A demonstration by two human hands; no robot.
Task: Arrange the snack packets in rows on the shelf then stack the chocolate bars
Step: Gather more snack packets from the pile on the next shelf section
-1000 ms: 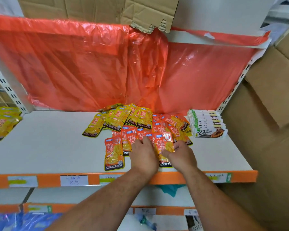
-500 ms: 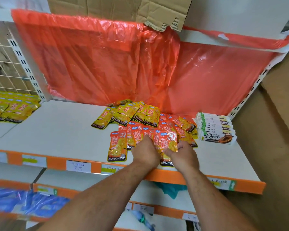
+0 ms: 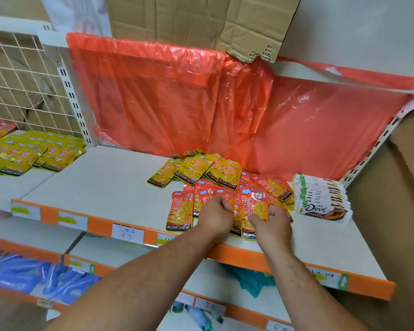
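- Right hand (image 3: 270, 219): palm down, forearm rising from the lower right. Its grip pinches one orange packet (image 3: 253, 206) by the lower half, thumb on the glossy face and fingers curled beneath, just left of the bars (image 3: 320, 199).
- Left hand (image 3: 215, 211): knuckles up and fingers bunched, its grip closed on the orange pile (image 3: 181, 209). It lies further left of the bars, touching the held packet's edge.
- The orange pile is flat, shiny foil pouches, overlapping and fanned, and reaches almost to the bars.
- Yellow packets (image 3: 201, 168): the same pouch shape, a loose slanted heap left of the bars and further back.
- The bars are slim white wrappers, stacked and stepped, with a dark-lettered one at the front.
- Shelf (image 3: 105, 182): a matte white board carrying the bars near its right end, with an orange strip (image 3: 101, 225) of paper labels along the front.
- Behind the bars hangs a crinkled red sheet (image 3: 177, 99), with torn cardboard (image 3: 189, 20) above it.
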